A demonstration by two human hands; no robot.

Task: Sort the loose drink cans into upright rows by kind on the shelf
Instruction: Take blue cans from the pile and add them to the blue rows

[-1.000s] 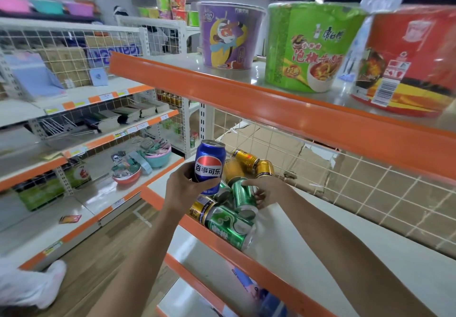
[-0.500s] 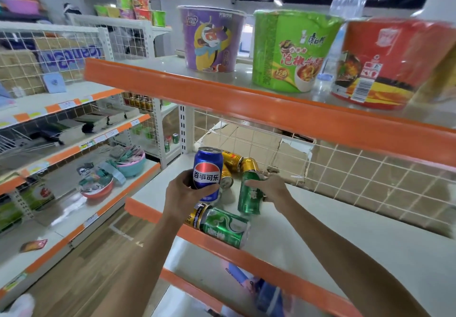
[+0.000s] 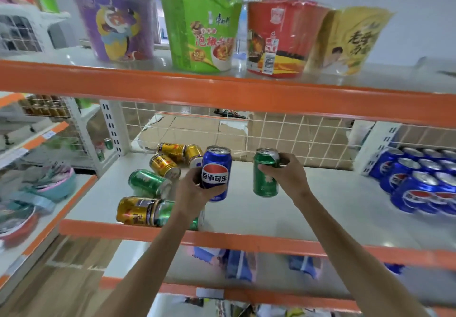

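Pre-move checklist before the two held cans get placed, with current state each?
1. Left hand grip on the upright blue cola can: ok, fingers wrapped round it.
2. Right hand grip on the upright green can: ok, held near the top.
3. Row to join for blue: ok, upright blue cola cans stand at the right of the white shelf.
4. Bare shelf between the hands and that row: ok.
5. Upright green row started: cannot tell, none in view.
6. Pile sorted: not ok, lying gold cans and lying green can remain at left.

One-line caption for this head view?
Left hand holds blue can, right hand green can, above shelf.
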